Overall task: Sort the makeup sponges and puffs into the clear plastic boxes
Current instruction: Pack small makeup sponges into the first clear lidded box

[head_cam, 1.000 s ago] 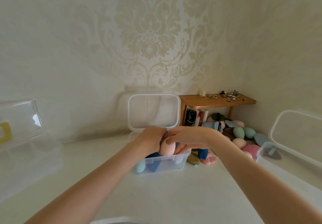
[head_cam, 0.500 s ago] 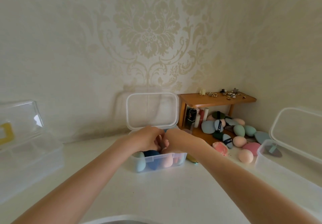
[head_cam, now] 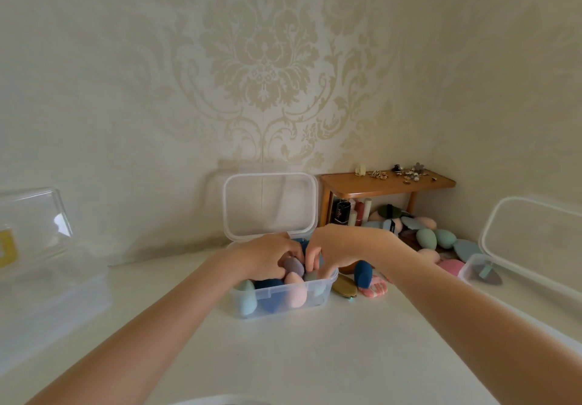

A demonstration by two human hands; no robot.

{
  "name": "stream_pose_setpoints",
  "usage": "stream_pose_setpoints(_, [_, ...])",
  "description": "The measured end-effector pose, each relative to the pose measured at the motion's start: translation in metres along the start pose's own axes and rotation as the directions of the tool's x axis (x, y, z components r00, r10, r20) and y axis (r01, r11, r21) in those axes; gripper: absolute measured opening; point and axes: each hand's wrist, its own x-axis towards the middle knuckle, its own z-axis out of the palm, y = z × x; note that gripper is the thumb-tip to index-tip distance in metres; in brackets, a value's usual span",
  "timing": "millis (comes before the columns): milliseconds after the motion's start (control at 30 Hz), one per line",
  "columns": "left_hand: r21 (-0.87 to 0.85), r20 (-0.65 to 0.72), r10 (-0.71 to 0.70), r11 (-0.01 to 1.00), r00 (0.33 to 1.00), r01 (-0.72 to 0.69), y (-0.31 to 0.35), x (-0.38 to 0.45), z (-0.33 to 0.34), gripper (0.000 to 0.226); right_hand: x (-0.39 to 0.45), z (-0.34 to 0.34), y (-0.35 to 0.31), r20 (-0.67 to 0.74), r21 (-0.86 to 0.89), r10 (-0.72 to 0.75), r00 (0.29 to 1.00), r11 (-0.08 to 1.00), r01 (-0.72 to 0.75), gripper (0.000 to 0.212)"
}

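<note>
While both hands meet over the middle box [head_cam: 283, 297], the left hand [head_cam: 267, 255] curls round a mauve sponge [head_cam: 294, 265] at the box's top, its long axis tilted, and the right hand [head_cam: 330, 247] has fingers bent down into the box; what they grip I cannot tell. Unsorted sponges [head_cam: 428, 237] lie to the right by the shelf [head_cam: 387, 182], nearer the right hand, which I judge better placed to fetch next; a navy sponge [head_cam: 362, 274] stands just beside the box.
</note>
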Motion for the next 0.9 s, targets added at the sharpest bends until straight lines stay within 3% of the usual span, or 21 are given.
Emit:
stream_pose_setpoints(100, [-0.064, 0.000, -0.064, 0.996, 0.998, 0.064, 0.003, -0.002, -0.002, 0.029, 0.013, 0.008, -0.002, 0.013, -0.125, 0.024, 1.000, 0.992, -0.022, 0.032])
stream_pose_setpoints(167, [-0.120, 0.014, -0.112, 0.986, 0.994, 0.113, 0.004, -0.002, -0.004, 0.027, 0.019, 0.012, -0.002, -0.011, -0.174, 0.022, 1.000, 0.985, -0.024, 0.024])
stream_pose_setpoints(233, [-0.144, 0.022, -0.115, 0.983, 0.993, 0.117, 0.002, -0.001, -0.003, 0.022, 0.020, 0.015, -0.003, -0.068, -0.198, 0.001, 0.998, 0.980, -0.014, 0.013])
stream_pose_setpoints(467, [-0.149, 0.075, -0.093, 0.983, 0.993, 0.103, 0.002, 0.006, -0.006, 0.028, 0.014, 0.033, 0.004, -0.309, -0.220, 0.010, 0.951, 0.972, -0.082, 0.025])
stream_pose_setpoints(600, [-0.103, 0.144, -0.093, 0.989, 0.985, 0.109, 0.004, 0.015, -0.009, 0.026, 0.020, 0.037, 0.009, -0.337, -0.139, 0.144, 0.931, 0.970, -0.200, 0.028])
stream_pose_setpoints(767, [-0.066, 0.201, -0.084, 0.993, 0.976, 0.100, 0.006, 0.019, -0.012, 0.042, 0.022, 0.034, 0.013, -0.340, -0.103, 0.148, 0.929, 0.976, -0.193, 0.027])
stream_pose_setpoints(833, [-0.111, 0.215, -0.099, 0.986, 0.971, 0.125, 0.004, 0.021, -0.011, 0.041, 0.011, 0.023, 0.022, -0.320, 0.072, 0.180, 0.930, 0.984, -0.165, 0.032])
stream_pose_setpoints(900, [-0.133, 0.229, -0.101, 0.982, 0.968, 0.133, 0.003, 0.024, -0.010, 0.037, -0.001, 0.009, 0.044, -0.391, 0.176, 0.294, 0.872, 0.954, -0.243, 0.032])
